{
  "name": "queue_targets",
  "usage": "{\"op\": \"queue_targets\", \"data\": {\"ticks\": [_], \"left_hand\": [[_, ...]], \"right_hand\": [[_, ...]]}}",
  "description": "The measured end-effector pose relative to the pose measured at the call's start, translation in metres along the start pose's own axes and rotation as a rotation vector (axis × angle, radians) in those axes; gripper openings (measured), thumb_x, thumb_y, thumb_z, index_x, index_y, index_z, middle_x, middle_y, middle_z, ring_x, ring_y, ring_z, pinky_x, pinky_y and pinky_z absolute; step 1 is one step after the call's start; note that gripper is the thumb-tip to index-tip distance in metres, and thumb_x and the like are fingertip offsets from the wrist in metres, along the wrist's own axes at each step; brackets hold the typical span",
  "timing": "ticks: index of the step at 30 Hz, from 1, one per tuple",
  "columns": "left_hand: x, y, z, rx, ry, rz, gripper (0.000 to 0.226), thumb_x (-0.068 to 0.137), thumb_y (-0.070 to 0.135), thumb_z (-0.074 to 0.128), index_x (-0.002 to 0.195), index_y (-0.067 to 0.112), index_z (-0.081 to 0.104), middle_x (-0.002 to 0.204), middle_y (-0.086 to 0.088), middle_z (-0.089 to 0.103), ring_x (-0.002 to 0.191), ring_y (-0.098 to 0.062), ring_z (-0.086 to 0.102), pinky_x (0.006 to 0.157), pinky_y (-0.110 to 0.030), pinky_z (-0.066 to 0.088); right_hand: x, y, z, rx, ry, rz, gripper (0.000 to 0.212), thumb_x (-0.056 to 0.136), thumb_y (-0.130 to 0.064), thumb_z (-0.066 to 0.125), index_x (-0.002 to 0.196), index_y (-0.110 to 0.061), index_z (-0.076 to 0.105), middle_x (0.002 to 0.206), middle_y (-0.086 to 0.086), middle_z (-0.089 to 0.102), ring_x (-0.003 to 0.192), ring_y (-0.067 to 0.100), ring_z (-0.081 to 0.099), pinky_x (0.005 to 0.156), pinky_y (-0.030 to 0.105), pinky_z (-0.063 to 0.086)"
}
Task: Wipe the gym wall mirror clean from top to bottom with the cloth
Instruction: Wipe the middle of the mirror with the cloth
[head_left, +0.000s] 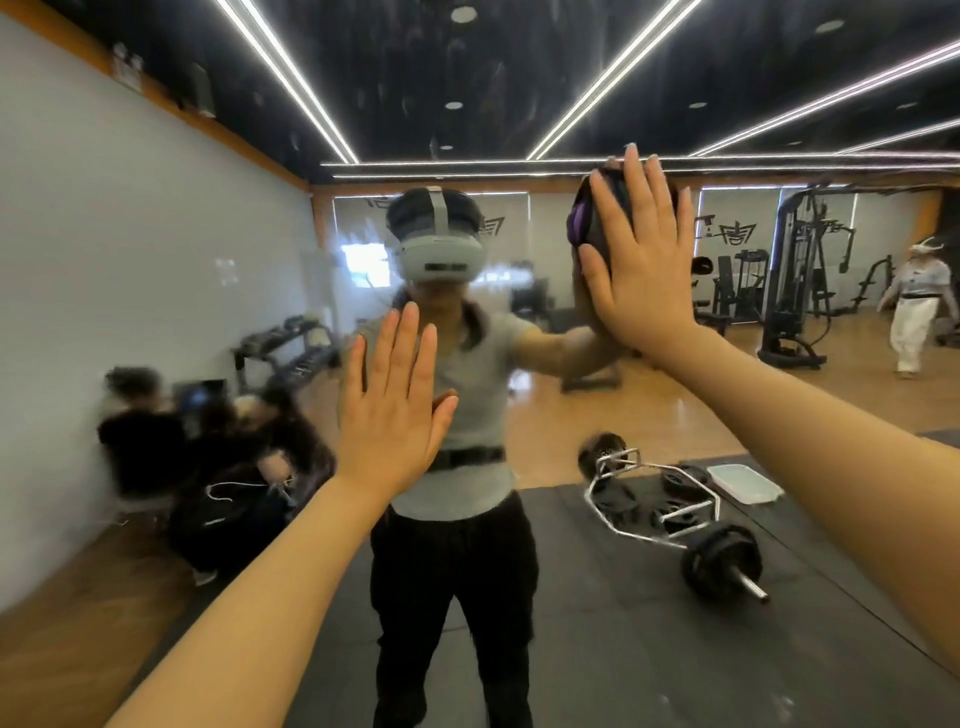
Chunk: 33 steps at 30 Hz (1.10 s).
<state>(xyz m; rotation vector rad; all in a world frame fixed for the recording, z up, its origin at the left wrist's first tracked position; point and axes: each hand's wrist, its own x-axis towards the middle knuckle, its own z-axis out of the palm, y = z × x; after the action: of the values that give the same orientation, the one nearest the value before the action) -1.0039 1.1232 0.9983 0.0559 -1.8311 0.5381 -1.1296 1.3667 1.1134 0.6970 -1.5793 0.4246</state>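
Note:
The wall mirror (649, 395) fills the whole view and shows the gym behind me. My right hand (641, 265) is raised high with straight, spread fingers and presses a dark cloth with a purple edge (584, 221) flat against the glass. Only the cloth's left and top edges show past my fingers. My left hand (387, 410) lies lower, at chest height, palm flat on the mirror with straight fingers and nothing in it.
All of this is reflected: a person in a headset and grey shirt (457, 364), people crouched at lower left (208, 457), a loaded hex bar (675, 514) and a white tray (748, 483) on black mats, a weight machine (800, 275), and a person walking at far right (917, 306).

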Motion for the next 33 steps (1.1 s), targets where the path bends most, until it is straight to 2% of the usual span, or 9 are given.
{"op": "queue_targets", "data": {"ticks": [6,10,15,19,21,25,29,33], "left_hand": [[0.001,0.004,-0.002,-0.033,0.023,-0.034,0.069,0.103,0.044,0.031,0.157,0.003,0.014,0.163,-0.02,0.016,0.153,-0.029,0.006,0.124,-0.048,0.003],[0.003,0.012,-0.009,-0.123,-0.009,-0.12,0.067,0.101,0.039,0.032,0.156,0.003,0.018,0.165,-0.017,0.013,0.153,-0.03,0.008,0.124,-0.046,0.0],[0.004,0.043,-0.011,-0.136,-0.026,-0.25,0.069,0.101,0.04,0.034,0.156,0.002,0.018,0.165,-0.017,0.01,0.153,-0.029,0.005,0.124,-0.043,0.0],[0.005,0.08,-0.009,-0.177,-0.027,-0.2,0.068,0.1,0.041,0.034,0.158,0.01,0.014,0.165,-0.015,0.009,0.154,-0.021,-0.006,0.123,-0.047,0.003],[0.011,0.097,-0.011,-0.205,-0.024,-0.163,0.067,0.099,0.04,0.035,0.157,0.01,0.018,0.165,-0.015,0.01,0.154,-0.022,-0.003,0.122,-0.046,0.001],[0.025,0.124,-0.008,-0.224,-0.05,-0.153,0.067,0.099,0.04,0.034,0.157,0.007,0.023,0.165,-0.016,0.015,0.153,-0.028,0.008,0.122,-0.047,0.001],[0.025,0.131,0.007,-0.115,-0.053,-0.171,0.067,0.101,0.042,0.032,0.157,0.008,0.014,0.164,-0.017,0.016,0.152,-0.03,0.012,0.123,-0.047,0.001],[0.025,0.132,0.012,-0.085,-0.014,-0.166,0.066,0.103,0.041,0.03,0.157,0.007,0.014,0.164,-0.018,0.017,0.152,-0.031,0.012,0.123,-0.044,-0.003]], "right_hand": [[-0.033,-0.007,0.009,0.042,0.037,-0.023,0.06,0.102,-0.039,0.036,0.154,-0.009,0.036,0.162,0.018,0.027,0.151,0.036,0.018,0.123,0.051,0.003],[-0.091,-0.012,0.015,0.017,-0.02,-0.156,0.06,0.101,-0.039,0.04,0.154,-0.012,0.035,0.162,0.017,0.027,0.151,0.035,0.02,0.123,0.053,0.003],[-0.161,-0.012,0.019,-0.026,-0.111,-0.287,0.062,0.101,-0.04,0.045,0.156,-0.014,0.033,0.162,0.014,0.026,0.151,0.035,0.02,0.121,0.059,0.013],[-0.162,0.006,0.016,-0.055,-0.146,-0.422,0.061,0.102,-0.042,0.045,0.156,-0.017,0.031,0.163,0.012,0.024,0.152,0.033,0.02,0.12,0.059,0.018],[-0.149,0.014,0.012,-0.042,-0.141,-0.452,0.06,0.103,-0.042,0.042,0.156,-0.017,0.029,0.163,0.012,0.023,0.152,0.033,0.021,0.12,0.058,0.016],[-0.097,0.042,0.002,-0.052,-0.099,-0.349,0.061,0.103,-0.045,0.035,0.156,-0.017,0.028,0.163,0.015,0.022,0.151,0.033,0.02,0.122,0.053,0.005],[-0.038,0.07,-0.009,-0.034,-0.066,-0.241,0.06,0.104,-0.046,0.031,0.156,-0.015,0.03,0.163,0.017,0.025,0.151,0.036,0.019,0.122,0.051,0.003],[-0.041,0.067,-0.005,0.012,-0.024,-0.166,0.059,0.103,-0.041,0.036,0.155,-0.013,0.035,0.162,0.017,0.027,0.151,0.036,0.02,0.123,0.051,0.004]]}}
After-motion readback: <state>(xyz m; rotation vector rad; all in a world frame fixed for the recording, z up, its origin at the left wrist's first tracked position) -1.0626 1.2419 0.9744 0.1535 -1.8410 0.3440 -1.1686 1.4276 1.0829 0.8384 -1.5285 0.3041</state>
